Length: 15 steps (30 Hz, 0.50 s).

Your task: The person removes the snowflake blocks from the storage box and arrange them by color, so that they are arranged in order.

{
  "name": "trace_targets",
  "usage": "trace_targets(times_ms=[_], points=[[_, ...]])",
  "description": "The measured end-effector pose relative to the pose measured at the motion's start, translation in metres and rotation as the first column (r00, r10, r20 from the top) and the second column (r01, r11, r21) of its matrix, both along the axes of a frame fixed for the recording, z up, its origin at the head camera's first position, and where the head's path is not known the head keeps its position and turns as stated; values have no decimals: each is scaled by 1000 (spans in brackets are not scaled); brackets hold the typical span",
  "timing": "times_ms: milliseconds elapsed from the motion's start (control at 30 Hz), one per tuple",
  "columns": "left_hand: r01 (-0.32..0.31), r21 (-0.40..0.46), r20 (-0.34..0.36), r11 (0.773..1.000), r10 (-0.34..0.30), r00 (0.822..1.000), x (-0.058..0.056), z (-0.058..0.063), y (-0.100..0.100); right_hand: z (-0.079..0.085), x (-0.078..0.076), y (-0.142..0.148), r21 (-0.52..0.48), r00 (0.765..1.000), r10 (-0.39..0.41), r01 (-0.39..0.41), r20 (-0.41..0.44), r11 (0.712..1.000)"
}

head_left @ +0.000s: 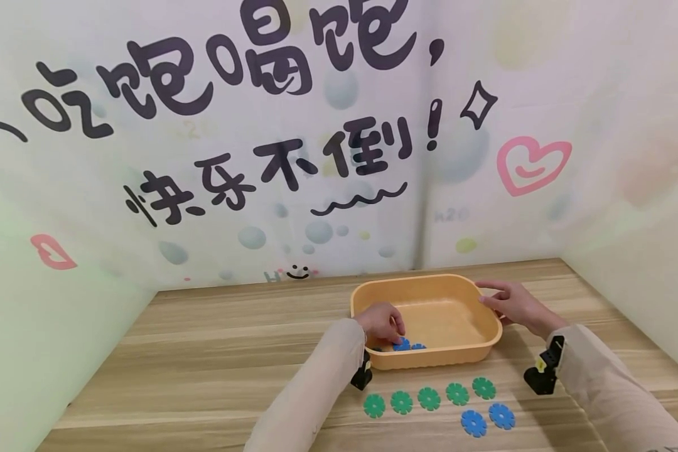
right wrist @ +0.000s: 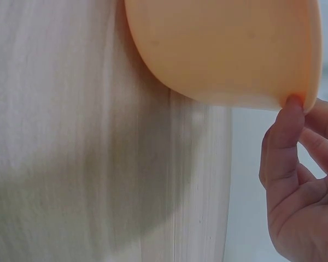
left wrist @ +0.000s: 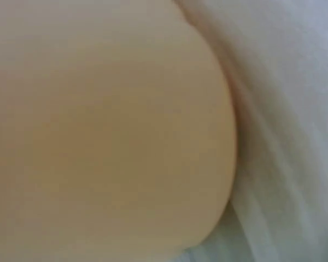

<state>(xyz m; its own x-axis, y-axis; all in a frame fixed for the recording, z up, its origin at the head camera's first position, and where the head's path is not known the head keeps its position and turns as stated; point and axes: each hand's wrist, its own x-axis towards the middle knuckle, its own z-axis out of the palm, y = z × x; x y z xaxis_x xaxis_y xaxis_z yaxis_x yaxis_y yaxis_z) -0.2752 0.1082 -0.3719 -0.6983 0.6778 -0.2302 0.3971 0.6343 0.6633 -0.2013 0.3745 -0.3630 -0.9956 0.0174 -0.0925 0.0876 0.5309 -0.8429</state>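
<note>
A pale orange plastic basin [head_left: 429, 358] stands on the table in the head view. Inside its near left part, my left hand [head_left: 380, 320] has curled fingers, with the fingertips at a notched blue snowflake disc [head_left: 402, 344] that they pinch. Beside it lies another blue disc [head_left: 419, 346], partly hidden by the near wall. My right hand [head_left: 516, 306] grips the basin's right end, pinching the rim between thumb and fingers; the right wrist view shows this hand [right wrist: 303, 180] at the rim too. In the left wrist view the blurred basin wall [left wrist: 115, 136] covers the hand's work.
In front of the basin, several green snowflake discs [head_left: 429, 398] lie in a row. Two blue ones [head_left: 474, 424] are below the row's right end. The wooden table [head_left: 231, 351] meets a printed cloth wall [head_left: 339, 245] behind, with more cloth at both sides.
</note>
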Motion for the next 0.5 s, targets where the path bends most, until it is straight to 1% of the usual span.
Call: trace_targets(times_ms=[67, 100, 267, 300, 400, 500], points=[[8, 11, -18, 1000, -7, 1000, 0, -1, 0, 0, 0, 0, 0, 1000, 2, -2, 0, 1000], [10, 21, -13, 1000, -10, 1000, 0, 0, -1, 0, 0, 0, 1, 1000, 4, -4, -2, 1000], [4, 46, 50, 999, -6, 999, 2, 2, -2, 0, 0, 0, 3, 1000, 12, -12, -12, 1000], [-1, 46, 57, 999, -1, 998, 2, 3, -1, 0, 1, 0, 4, 1000, 12, -12, -13, 1000], [-7, 27, 36, 1000, 6, 999, 3, 3, -1, 0, 0, 0, 2, 1000, 12, -12, -10, 1000], [-10, 1, 39, 1000, 9, 999, 3, 1, 0, 1, 0, 0, -1, 1000, 11, -11, -3, 1000]])
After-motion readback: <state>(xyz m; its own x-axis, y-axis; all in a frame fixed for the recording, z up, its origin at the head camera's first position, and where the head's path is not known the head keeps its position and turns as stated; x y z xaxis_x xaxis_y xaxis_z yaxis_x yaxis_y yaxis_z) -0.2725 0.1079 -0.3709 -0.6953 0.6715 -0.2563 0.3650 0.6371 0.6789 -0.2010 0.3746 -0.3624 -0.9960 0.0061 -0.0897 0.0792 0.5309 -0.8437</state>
